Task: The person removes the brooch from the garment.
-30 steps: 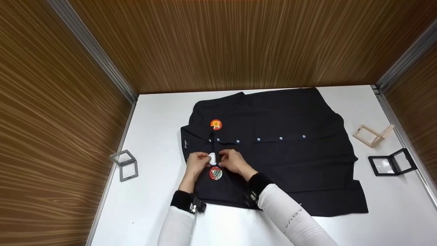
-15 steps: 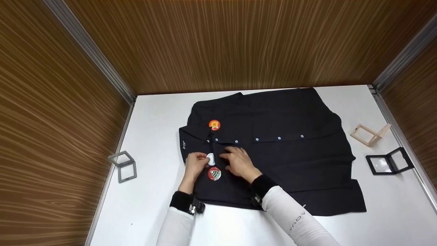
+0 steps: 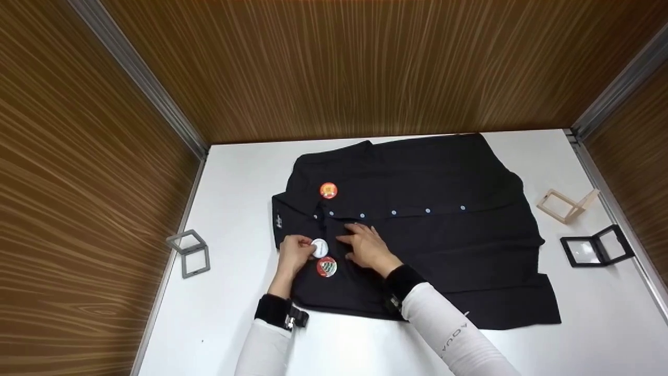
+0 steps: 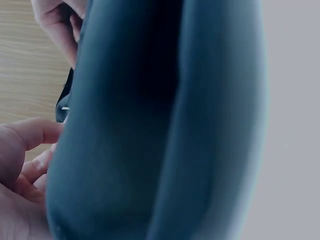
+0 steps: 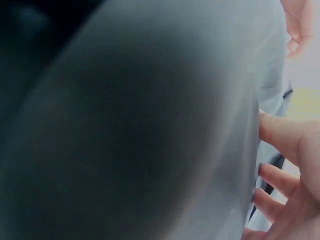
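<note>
A dark button-up shirt [image 3: 443, 177] lies spread on the white table, its collar to the left. My left hand [image 3: 296, 253] pinches the left edge of a round white pin badge [image 3: 320, 248] over the shirt's upper front. Just below it sits a red badge with a green tree [image 3: 327, 267]; an orange-red badge [image 3: 328, 190] is farther up, beyond the button row. My right hand [image 3: 369, 248] rests on the cloth to the right of the white badge, fingers spread. Dark cloth [image 4: 120, 150] fills most of the left wrist view and hides the badge there.
A grey hinged frame [image 3: 193, 253] stands at the left of the table [image 3: 235, 209]. On the right are a light wooden frame [image 3: 566, 206] and a black hinged frame [image 3: 597, 246]. Wood-grain panels [image 3: 386, 68] enclose the back and sides.
My right hand has let go by the badge and moved slightly right, its fingers spreading onto the shirt. The white badge, in my left hand, has shifted left and down and now shows its full face.
</note>
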`<state>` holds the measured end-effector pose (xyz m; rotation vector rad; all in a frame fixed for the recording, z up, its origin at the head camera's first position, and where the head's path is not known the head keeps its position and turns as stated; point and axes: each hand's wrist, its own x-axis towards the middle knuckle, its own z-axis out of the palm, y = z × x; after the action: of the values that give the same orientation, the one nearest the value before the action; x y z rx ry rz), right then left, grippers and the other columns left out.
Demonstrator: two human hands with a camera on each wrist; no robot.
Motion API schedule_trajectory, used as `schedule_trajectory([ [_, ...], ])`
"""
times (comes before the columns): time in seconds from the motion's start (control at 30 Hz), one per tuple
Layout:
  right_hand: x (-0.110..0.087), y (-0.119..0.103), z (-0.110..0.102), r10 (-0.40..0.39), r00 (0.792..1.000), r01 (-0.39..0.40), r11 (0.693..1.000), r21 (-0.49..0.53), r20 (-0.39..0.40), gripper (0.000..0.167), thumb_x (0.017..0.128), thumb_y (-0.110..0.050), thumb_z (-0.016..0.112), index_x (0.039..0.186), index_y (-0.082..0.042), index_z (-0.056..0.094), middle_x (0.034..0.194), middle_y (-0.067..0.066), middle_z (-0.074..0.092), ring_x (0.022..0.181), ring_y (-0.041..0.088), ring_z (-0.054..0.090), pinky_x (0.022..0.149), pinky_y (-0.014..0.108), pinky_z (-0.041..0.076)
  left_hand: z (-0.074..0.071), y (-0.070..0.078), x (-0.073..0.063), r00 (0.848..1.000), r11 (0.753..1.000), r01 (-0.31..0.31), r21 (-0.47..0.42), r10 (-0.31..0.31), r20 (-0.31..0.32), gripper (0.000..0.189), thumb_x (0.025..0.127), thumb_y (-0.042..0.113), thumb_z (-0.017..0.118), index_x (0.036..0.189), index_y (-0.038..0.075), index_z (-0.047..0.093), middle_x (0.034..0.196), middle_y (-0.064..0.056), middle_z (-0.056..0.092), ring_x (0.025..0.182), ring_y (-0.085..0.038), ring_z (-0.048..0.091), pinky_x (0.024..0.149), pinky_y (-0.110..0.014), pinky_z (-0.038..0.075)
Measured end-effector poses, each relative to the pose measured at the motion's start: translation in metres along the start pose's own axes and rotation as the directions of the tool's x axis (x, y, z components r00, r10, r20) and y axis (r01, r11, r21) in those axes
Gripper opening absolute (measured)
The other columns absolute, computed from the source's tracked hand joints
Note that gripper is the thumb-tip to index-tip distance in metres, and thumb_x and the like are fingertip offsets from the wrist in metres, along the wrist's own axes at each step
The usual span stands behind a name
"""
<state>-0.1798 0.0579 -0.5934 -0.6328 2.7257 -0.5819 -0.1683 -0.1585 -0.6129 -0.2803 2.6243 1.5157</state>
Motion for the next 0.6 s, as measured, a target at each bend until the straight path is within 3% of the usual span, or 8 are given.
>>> schedule_trajectory([
  [0.3,-0.001,0.002,0.0,-0.025,1.0,0.025,1.0,0.015,-0.006,0.047,0.092,-0.013,0.079,0.138,-0.016,0.07,0.159,0.017,0.049,0.15,0.041,0.041,0.121,0.069,0.032,-0.012,-0.01,-0.004,0.997,0.991,0.081,-0.107,-0.079,0.028,0.015,0.084,-0.006,0.072,0.096,-0.014,0.073,0.08,-0.015,0.076,0.056,-0.009,0.065,0.054,-0.019,0.057],
  [0.6,-0.001,0.003,0.001,-0.026,0.999,0.026,0.999,0.037,-0.02,0.047,0.091,-0.012,0.079,0.137,-0.014,0.071,0.159,0.018,0.049,0.151,0.041,0.041,0.121,0.07,0.031,-0.023,-0.018,-0.004,0.985,0.944,0.17,-0.284,-0.15,0.091,0.014,0.086,-0.011,0.069,0.098,-0.018,0.069,0.082,-0.01,0.069,0.059,-0.009,0.063,0.055,-0.018,0.057],
])
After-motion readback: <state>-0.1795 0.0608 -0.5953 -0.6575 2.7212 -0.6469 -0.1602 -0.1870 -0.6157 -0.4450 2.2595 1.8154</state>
